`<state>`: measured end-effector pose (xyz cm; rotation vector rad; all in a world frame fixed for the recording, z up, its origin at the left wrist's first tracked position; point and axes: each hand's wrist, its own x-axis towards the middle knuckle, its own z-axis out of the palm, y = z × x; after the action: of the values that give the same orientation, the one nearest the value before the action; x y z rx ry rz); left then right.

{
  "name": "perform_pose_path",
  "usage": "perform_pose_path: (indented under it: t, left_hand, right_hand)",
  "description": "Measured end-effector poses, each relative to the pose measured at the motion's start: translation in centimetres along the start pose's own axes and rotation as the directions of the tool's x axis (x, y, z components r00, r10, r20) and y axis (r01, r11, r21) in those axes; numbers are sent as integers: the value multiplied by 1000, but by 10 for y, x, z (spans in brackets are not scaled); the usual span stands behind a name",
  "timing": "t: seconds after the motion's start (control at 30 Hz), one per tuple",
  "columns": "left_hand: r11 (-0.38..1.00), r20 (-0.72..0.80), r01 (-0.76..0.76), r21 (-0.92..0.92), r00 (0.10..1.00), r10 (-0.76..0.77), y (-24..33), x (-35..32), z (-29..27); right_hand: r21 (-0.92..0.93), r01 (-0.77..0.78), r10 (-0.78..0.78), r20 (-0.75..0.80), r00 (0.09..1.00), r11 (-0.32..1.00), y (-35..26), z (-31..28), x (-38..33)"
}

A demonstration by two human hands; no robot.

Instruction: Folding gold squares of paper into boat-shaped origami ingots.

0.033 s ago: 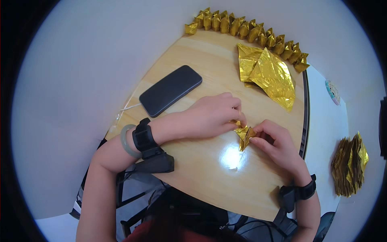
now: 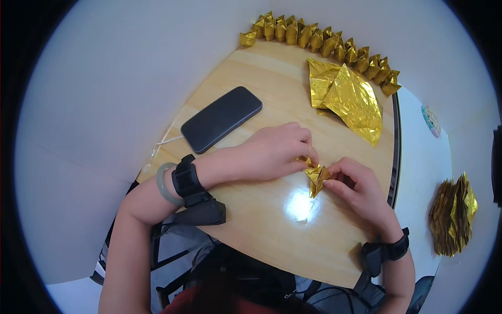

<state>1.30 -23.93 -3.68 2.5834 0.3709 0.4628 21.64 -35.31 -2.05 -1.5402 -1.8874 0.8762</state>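
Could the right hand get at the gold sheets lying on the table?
Probably yes: the gold sheets lie beyond the right hand with bare table between, though it would likely need to release the folded gold paper first.

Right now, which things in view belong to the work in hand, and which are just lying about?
In the work, as far as I can judge:
folded gold piece, between left hand and right hand
flat gold sheets
row of folded gold shapes
gold stack at right, probably

Apparently just lying about:
black phone-like device
white cable beside it
patterned item at right, kind unclear
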Motion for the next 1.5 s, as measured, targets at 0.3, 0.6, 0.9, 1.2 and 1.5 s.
perform_pose_path:
  t: [0.3, 0.6, 0.9, 1.2, 1.5]
  left_hand:
    - [960, 37, 81, -266, 997, -74, -4, 1, 1]
    - [980, 65, 55, -190, 997, -44, -1, 2, -6]
    - [963, 0, 106, -248, 994, -109, 7, 3, -5]
    - [928, -96, 215, -305, 962, -254, 9, 3, 10]
    - [929, -42, 263, -262, 958, -284, 11, 5, 6]
  right_hand:
    - [-34, 81, -85, -123, 989, 996, 4, 5, 1]
    - [46, -93, 98, -118, 988, 995, -6, 6, 3]
    - [42, -108, 114, -186, 976, 993, -3, 14, 10]
    - [-306, 93, -157, -191, 969, 948, -1, 25, 12]
    - [-662, 67, -167, -88, 982, 746, -5, 26, 7]
